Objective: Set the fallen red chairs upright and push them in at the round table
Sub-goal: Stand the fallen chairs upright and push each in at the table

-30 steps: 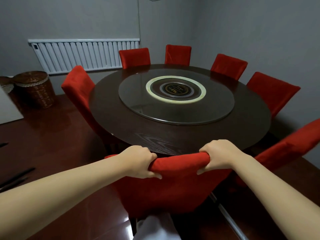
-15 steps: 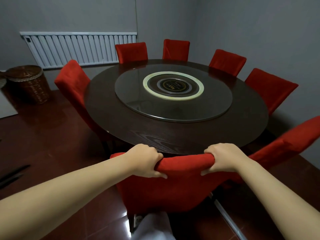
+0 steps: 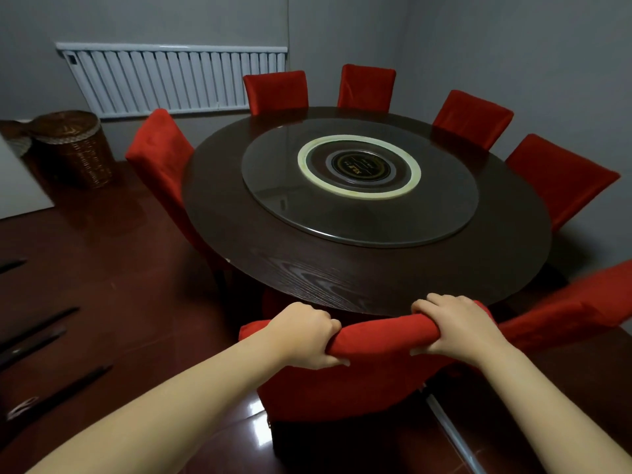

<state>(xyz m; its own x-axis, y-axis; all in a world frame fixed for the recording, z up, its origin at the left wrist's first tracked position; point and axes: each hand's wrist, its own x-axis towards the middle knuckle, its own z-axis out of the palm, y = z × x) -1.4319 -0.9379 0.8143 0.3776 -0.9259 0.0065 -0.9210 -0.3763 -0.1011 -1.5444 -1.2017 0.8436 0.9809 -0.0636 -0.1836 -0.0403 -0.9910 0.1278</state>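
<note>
Left hand [image 3: 304, 333] and right hand [image 3: 455, 328] both curl tight round the top edge of the near red chair [image 3: 359, 381], set wide apart, likely so the push runs straight; the chair stands upright, its back right at the rim of the round surface [image 3: 307, 275]; nearly tucked in, I reckon.

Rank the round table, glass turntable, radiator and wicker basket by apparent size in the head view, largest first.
1. round table
2. glass turntable
3. radiator, fairly close to the turntable; it is farther from the camera, so its true size is unsure
4. wicker basket, clearly smallest
</note>
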